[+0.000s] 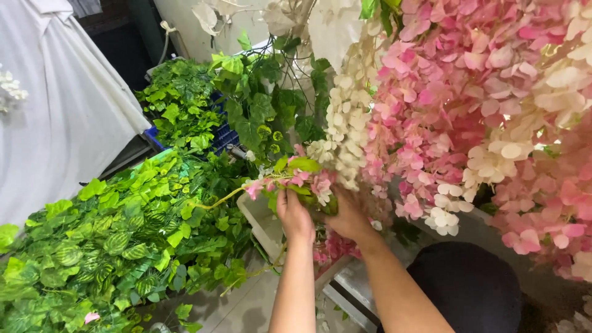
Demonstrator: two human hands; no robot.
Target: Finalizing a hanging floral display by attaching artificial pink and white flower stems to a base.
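Two hands on a flower sprig

Left hand [295,216] and right hand [348,216] each grip the pink-and-green sprig [295,179] tight — just below the hanging pink blossoms [456,92], beside green leaf vines [123,234].

Pink-flowered leafy sprig [295,180], held tilted

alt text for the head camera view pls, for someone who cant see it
Two bare hands, the left hand and the right hand, hold a leafy artificial sprig with small pink blossoms up against a hanging mass of pink and cream fabric flower clusters. A heap of green artificial leaf vines fills the lower left, with a white cloth sheet behind.
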